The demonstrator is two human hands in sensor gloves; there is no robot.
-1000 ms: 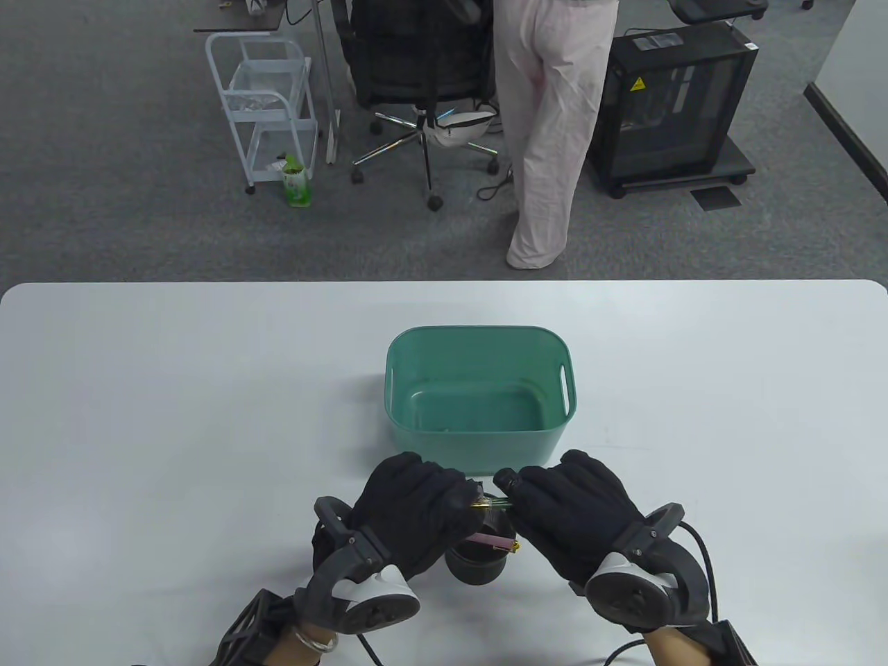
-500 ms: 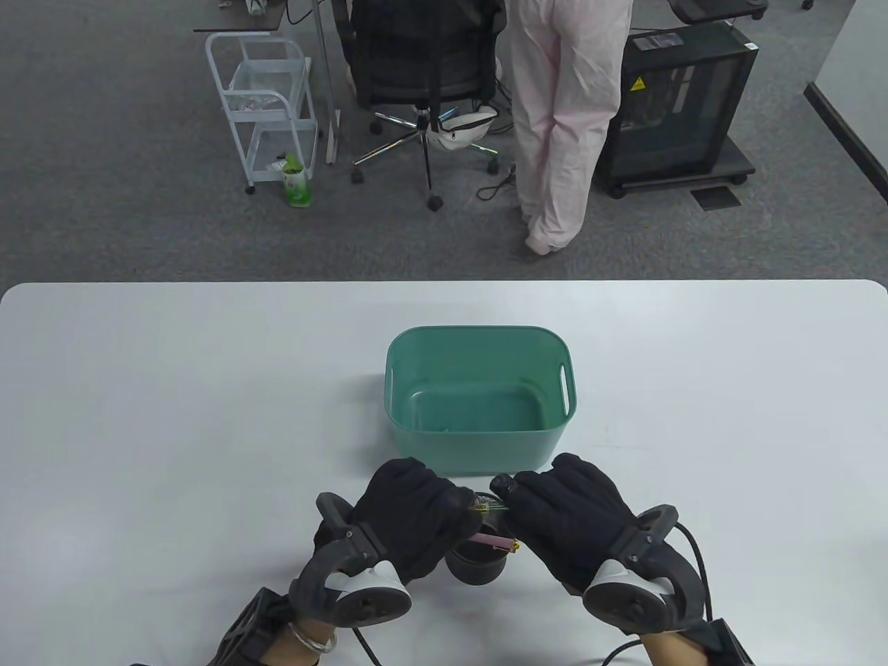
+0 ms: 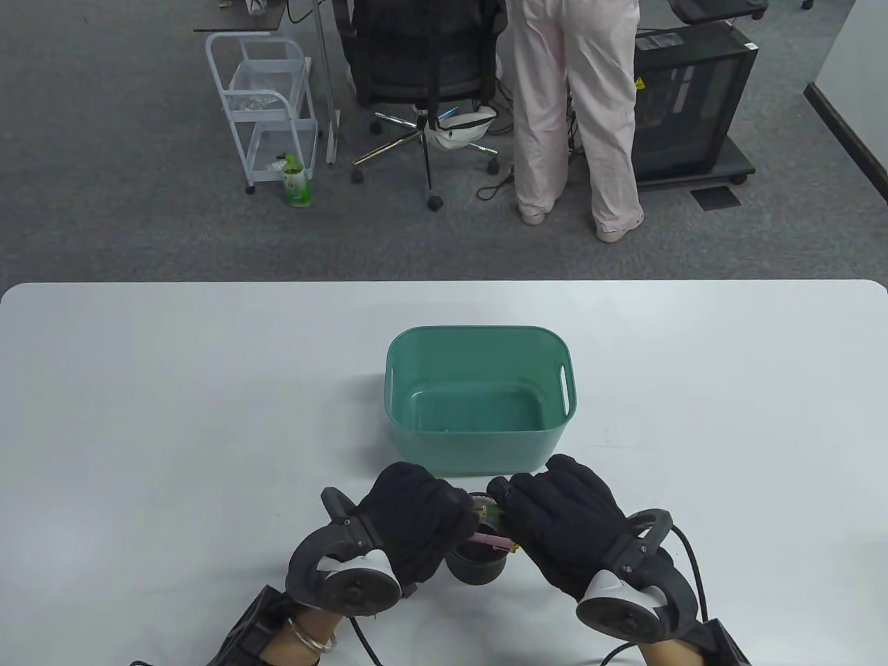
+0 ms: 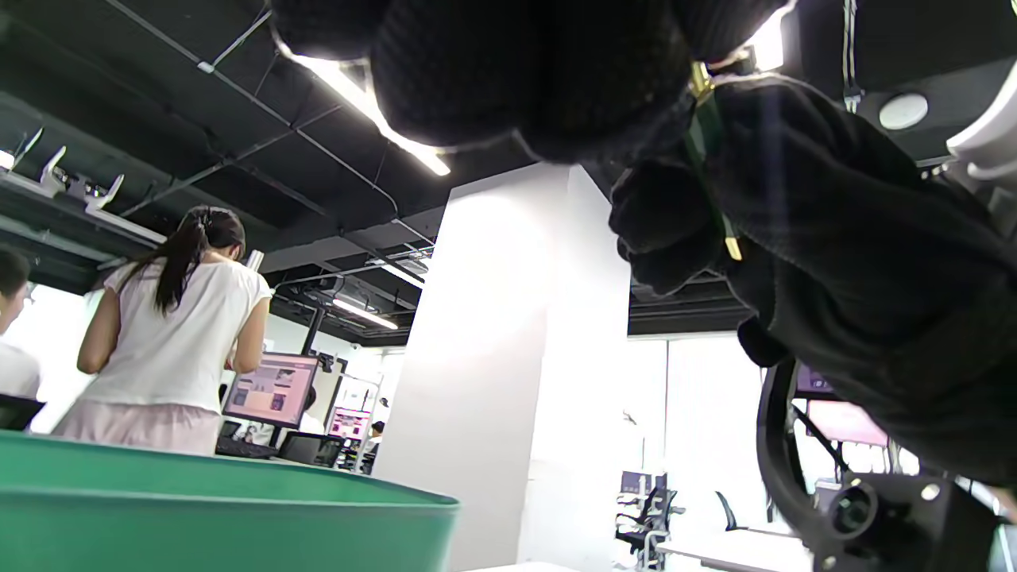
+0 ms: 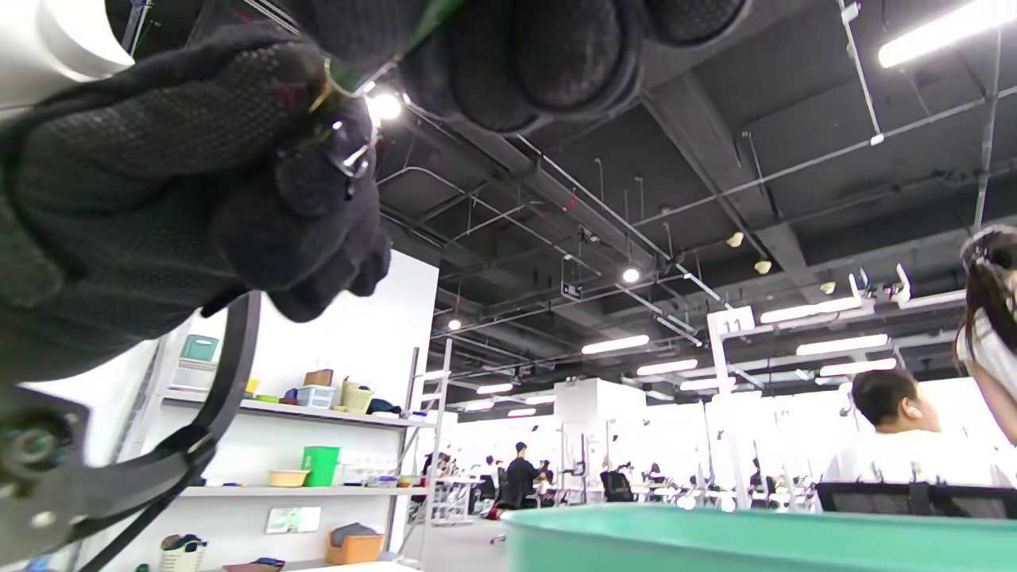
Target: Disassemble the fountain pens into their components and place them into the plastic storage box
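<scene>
- Left hand (image 3: 416, 517) and right hand (image 3: 562, 517) each pinch one end of a green fountain pen (image 3: 490, 511).
- The pen sits above a black pen cup (image 3: 475, 558), just in front of the green storage box (image 3: 479, 388).

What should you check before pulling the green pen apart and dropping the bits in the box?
1. Left hand grips the green pen: ok.
2. Right hand grips its other end: ok.
3. Green box sits just beyond the hands, open: ok.
4. Box has room: ok, almost nothing lies inside.
5. Pen joint already loose: cannot tell, gloves hide it.
6. Pink pen rests steady on the black cup: cannot tell.
</scene>
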